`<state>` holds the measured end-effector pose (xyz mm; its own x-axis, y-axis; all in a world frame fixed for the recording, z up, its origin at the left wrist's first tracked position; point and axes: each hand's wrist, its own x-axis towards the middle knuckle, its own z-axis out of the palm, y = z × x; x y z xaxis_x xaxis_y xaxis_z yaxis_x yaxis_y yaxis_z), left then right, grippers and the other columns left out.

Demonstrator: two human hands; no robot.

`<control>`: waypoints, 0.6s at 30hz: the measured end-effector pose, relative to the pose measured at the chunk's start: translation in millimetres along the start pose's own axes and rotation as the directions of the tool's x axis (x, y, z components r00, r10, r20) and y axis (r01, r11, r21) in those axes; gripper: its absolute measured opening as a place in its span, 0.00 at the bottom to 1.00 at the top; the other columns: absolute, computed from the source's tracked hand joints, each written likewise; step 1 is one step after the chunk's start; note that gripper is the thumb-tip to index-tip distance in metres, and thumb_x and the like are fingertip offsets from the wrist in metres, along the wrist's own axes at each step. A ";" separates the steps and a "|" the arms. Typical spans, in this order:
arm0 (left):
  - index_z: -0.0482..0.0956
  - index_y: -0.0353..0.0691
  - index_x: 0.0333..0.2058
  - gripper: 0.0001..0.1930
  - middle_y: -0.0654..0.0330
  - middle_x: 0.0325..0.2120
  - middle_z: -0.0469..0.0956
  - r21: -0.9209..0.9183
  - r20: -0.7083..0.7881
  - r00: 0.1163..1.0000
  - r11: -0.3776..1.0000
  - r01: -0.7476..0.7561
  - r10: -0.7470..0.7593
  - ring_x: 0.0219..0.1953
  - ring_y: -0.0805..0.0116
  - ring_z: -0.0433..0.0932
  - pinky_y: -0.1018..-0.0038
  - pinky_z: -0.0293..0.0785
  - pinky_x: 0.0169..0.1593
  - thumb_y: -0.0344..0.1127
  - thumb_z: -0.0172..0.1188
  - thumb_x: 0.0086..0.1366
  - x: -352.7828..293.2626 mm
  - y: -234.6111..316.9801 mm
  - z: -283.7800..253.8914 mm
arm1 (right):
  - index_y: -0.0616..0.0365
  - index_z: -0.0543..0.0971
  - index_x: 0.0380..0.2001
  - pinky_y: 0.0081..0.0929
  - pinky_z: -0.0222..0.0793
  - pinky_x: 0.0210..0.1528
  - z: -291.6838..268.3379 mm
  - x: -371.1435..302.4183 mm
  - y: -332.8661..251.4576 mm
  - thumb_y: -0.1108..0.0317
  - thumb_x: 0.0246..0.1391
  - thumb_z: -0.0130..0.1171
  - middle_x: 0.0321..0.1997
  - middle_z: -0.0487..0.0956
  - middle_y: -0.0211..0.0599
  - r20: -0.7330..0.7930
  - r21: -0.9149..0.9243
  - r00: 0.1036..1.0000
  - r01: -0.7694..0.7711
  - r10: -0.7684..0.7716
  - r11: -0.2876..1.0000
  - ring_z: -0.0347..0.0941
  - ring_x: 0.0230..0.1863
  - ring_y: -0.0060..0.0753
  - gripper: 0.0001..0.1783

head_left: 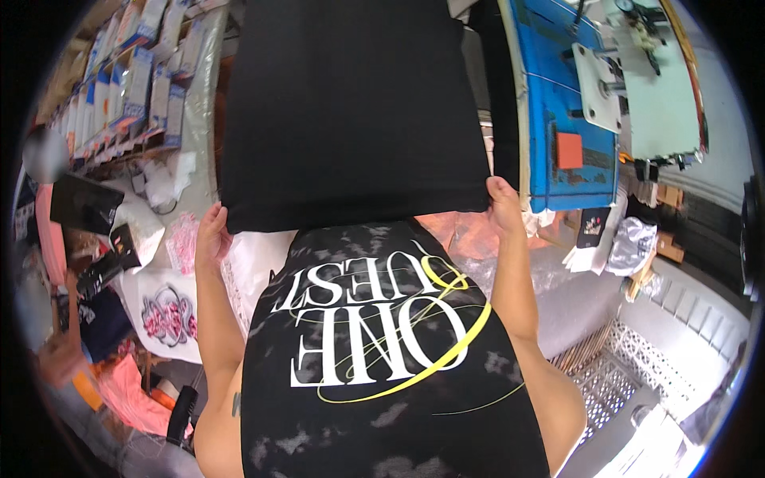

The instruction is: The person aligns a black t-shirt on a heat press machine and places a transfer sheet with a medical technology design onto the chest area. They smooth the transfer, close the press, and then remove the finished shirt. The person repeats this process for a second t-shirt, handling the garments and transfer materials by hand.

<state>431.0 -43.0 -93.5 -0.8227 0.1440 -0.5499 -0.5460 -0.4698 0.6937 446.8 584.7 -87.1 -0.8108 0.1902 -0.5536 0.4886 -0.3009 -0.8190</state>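
Note:
A broad sheet of plain black fabric (351, 111), looking like a T-shirt body laid flat, spreads away from me. My left hand (212, 232) pinches its near left corner between thumb and fingers. At the near right corner, my right hand (504, 203) grips the same hem. Between the two hands the near edge runs almost straight and taut, just in front of my body. Whatever supports the fabric underneath is hidden.
To the right stands a blue-topped table (558, 95) with a red square block (568, 150) on it. Boxes fill a shelf (119, 88) at the far left. Below it lie a white cloth with a pink print (166, 312) and a salmon-coloured garment (135, 396).

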 end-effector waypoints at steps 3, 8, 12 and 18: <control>0.75 0.35 0.48 0.11 0.58 0.44 0.81 0.000 0.003 0.999 0.999 0.047 -0.047 0.45 0.70 0.81 0.73 0.78 0.51 0.33 0.55 0.71 10.2 -13.1 -20.5 | 0.57 0.76 0.39 0.20 0.71 0.44 35.0 -18.3 -16.6 0.66 0.68 0.52 0.37 0.79 0.27 -0.040 0.044 0.999 0.000 0.002 0.999 0.74 0.37 0.19 0.07; 0.77 0.37 0.48 0.10 0.61 0.40 0.83 0.233 0.074 0.987 0.965 0.119 -0.139 0.40 0.72 0.82 0.75 0.78 0.45 0.34 0.56 0.72 28.7 -27.2 -21.9 | 0.62 0.72 0.55 0.24 0.67 0.57 13.9 6.0 17.8 0.69 0.68 0.50 0.52 0.77 0.34 0.036 -0.247 0.999 0.013 -0.004 0.969 0.72 0.52 0.27 0.16; 0.74 0.38 0.54 0.21 0.59 0.46 0.82 0.072 0.183 0.952 0.970 0.234 -0.243 0.45 0.68 0.80 0.70 0.76 0.49 0.48 0.52 0.73 72.2 3.2 -29.9 | 0.62 0.62 0.68 0.31 0.60 0.67 56.0 41.7 0.1 0.61 0.68 0.47 0.68 0.68 0.40 0.182 -0.122 0.980 -0.053 0.075 0.991 0.63 0.67 0.35 0.29; 0.71 0.39 0.60 0.33 0.53 0.52 0.79 -0.191 0.267 0.957 0.967 0.169 -0.114 0.52 0.60 0.78 0.62 0.75 0.56 0.62 0.50 0.70 173.1 116.7 102.4 | 0.58 0.63 0.68 0.42 0.61 0.68 147.7 138.3 -121.4 0.38 0.68 0.41 0.67 0.69 0.45 0.368 0.173 0.910 -0.268 0.191 0.948 0.65 0.67 0.45 0.39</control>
<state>208.8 16.3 -60.1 -0.7670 0.4244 -0.4812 -0.6367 -0.5962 0.4891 227.7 509.6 -41.9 -0.7634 -0.2284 -0.6042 0.6249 -0.4976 -0.6015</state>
